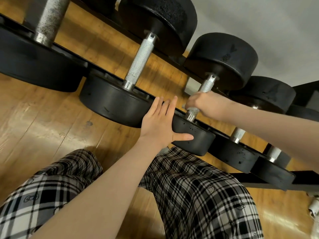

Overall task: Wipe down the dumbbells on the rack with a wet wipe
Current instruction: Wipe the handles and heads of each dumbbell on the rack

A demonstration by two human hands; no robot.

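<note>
— Fingers first: what are they doing?
— Left hand (158, 125) lies flat and straight against the near end of the third dumbbell (195, 135), thumb along its rim. Right hand (205, 105) curls round that dumbbell's handle (206, 86), with a bit of wet wipe (184, 106) showing at the fingers.
— How many dumbbells?
— Five on the rack (162, 99), lying side by side, near ends almost touching.
— Room to move?
— Open wood floor (43, 121) lies left of the plaid trousers (198, 187).
</note>
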